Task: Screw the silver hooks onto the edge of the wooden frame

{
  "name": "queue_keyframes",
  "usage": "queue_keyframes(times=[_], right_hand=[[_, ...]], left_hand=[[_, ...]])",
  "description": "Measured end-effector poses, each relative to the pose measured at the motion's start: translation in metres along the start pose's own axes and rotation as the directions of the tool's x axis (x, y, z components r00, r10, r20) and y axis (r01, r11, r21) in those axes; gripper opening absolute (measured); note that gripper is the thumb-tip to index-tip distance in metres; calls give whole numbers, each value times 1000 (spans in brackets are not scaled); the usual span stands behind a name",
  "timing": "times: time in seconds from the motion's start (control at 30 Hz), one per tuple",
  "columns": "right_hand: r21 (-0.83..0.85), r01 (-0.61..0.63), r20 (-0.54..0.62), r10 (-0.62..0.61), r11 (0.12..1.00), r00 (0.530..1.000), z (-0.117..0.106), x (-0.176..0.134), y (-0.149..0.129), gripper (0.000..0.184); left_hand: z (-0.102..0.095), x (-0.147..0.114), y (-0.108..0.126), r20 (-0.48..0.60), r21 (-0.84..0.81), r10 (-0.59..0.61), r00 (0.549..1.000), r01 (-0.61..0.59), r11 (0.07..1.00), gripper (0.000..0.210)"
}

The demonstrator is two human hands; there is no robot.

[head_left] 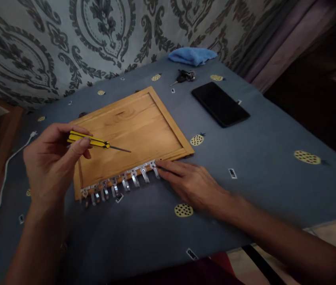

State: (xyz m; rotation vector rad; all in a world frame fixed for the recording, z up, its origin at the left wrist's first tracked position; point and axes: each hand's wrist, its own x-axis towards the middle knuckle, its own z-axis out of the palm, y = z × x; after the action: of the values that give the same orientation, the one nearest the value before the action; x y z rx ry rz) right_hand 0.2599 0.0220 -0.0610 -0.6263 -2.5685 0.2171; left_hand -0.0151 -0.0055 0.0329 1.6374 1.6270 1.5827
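Plainly, our grained wooden board (126, 130) lies flat on the surface (144, 237), a shiny hooked metal rail (134, 173) along its near edge. Above the board, our left hand (52, 162) pinches a yellow-handled screwdriver (96, 142); our right hand's (197, 184) fingers touch the rail, whether gripping we cannot tell. Right of the board lie a glossy phone (220, 105), keys (186, 76) and crumpled blue cloth (193, 56).
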Motion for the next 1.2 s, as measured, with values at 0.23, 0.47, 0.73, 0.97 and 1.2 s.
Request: queue_keyframes(times=[0.23,0.47,0.73,0.97,1.2], right_hand=[[-4,7,5,-7,1000,1000,-1,2,0,39],[23,13,-13,-13,1000,1000,-1,1,-1,39],[25,12,-17,-11,1000,1000,-1,0,0,39],[26,36,-30,-35,999,999,1,-1,1,38],[45,8,-21,-7,999,1000,1,-1,0,40]], left_hand=[[18,-14,23,41,98,144,989,-148,984,12],[21,-20,19,125,221,151,981,-176,959,10],[26,-22,16,172,228,165,971,-203,952,9],[25,-26,15,234,231,134,963,-189,954,12],[21,-24,25,389,338,160,907,-302,891,31]])
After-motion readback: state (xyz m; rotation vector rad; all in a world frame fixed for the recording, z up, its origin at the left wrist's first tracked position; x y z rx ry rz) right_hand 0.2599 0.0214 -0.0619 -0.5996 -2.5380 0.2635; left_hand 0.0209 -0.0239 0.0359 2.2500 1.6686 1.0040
